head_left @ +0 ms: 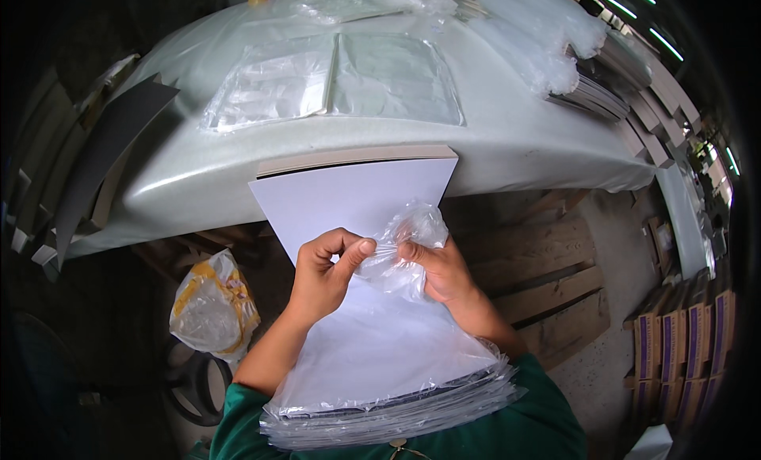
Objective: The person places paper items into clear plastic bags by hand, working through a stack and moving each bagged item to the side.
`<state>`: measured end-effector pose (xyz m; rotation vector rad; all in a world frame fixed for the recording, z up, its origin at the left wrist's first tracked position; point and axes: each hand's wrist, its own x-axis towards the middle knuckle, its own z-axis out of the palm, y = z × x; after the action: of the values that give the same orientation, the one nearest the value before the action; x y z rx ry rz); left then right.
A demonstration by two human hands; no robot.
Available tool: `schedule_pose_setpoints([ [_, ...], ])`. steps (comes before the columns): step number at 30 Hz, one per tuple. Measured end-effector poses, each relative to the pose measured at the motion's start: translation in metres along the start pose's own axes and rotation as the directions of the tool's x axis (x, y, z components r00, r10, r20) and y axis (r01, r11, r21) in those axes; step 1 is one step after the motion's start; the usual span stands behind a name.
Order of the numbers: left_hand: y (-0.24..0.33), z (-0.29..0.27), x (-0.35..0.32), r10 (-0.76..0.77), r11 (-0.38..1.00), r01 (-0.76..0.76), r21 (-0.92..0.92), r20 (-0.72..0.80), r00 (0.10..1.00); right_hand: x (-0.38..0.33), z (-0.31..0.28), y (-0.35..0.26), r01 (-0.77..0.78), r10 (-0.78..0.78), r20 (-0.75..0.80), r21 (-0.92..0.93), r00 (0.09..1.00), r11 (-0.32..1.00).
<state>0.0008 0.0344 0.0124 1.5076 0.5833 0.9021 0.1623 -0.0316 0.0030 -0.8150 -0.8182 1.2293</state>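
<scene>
Yellow-and-white bag [214, 309]: while the grip lies over a white board [325, 206], this crumpled bag sits lower left of it.
Left hand [321, 278]: forearm rises inward; fingers curled, thumb laid against the index finger in a narrow pinch on clear film [420, 224].
White board: under the grip, running beyond it to the near edge of the table [555, 139].
Clear sleeves [396, 416]: layered below the grip, before the green shirt [551, 408].
Clear film: bunched, drawn taut between both pinches.
Right hand [448, 275]: forearm angled up and leftward; thumb points left, holding the bunch; fingers partly hidden.
Wooden slats [547, 287]: right of the grip.
Cartons [674, 337]: stacked, farther right.
</scene>
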Motion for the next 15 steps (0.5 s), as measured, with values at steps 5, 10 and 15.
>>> schedule_pose_setpoints([
  [5, 0.003, 0.01, 0.002, 0.181, 0.983, -0.181, 0.003, -0.095, 0.979, 0.001, 0.001, 0.001, 0.061, -0.061, 0.007, -0.009, 0.998, 0.998],
  [10, -0.001, 0.002, 0.001, 0.128, 0.966, -0.129, 0.226, 0.019, 0.992, 0.0, 0.005, -0.004, 0.089, -0.089, 0.006, -0.044, 0.996, 0.995],
  [15, 0.001, -0.002, 0.007, 0.101, 0.995, -0.101, -0.002, 0.002, 0.995, -0.003, -0.002, -0.004, 0.138, -0.138, 0.0, -0.009, 0.99, 0.99],
])
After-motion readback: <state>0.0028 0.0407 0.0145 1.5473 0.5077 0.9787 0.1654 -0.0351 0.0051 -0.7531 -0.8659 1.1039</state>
